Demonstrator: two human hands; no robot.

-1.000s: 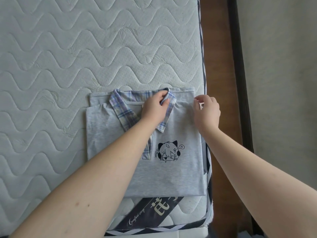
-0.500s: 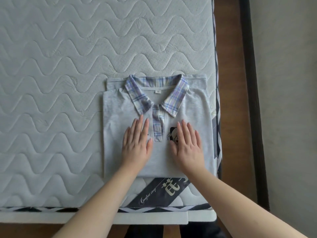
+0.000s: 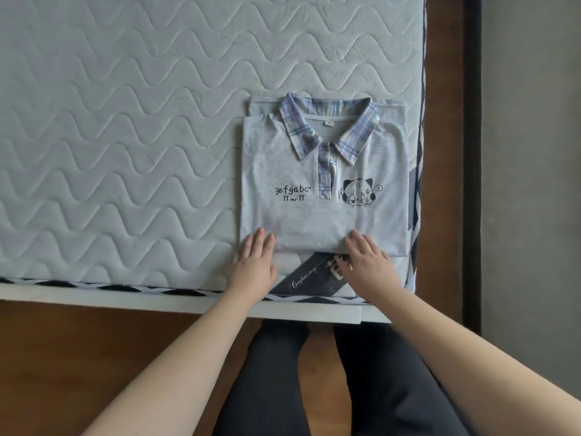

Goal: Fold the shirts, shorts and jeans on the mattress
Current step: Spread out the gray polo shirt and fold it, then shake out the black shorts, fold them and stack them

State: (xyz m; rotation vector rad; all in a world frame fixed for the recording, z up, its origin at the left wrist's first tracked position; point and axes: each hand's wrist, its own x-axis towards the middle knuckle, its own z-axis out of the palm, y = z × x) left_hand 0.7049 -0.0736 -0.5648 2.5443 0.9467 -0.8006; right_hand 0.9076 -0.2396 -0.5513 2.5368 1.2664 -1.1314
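A grey polo shirt [image 3: 323, 174] with a blue plaid collar lies folded into a rectangle near the mattress's front right corner, printed with black lettering and a cartoon head. My left hand [image 3: 254, 265] rests flat at the shirt's near left edge, fingertips on the fabric. My right hand [image 3: 367, 262] lies flat at the near right edge, fingers spread over the hem and the mattress label. Neither hand holds anything.
The quilted white mattress [image 3: 125, 152] stretches away to the left and back. A dark label [image 3: 311, 278] sits at its front edge. Wooden bed frame and floor [image 3: 443, 184] run along the right, with a wall beyond. My dark-trousered legs [image 3: 330, 382] stand below.
Both hands slid from the middle of the shirt toward me to its near edge. Before that they left the collar. The view pulled back, showing the lettering and my legs.
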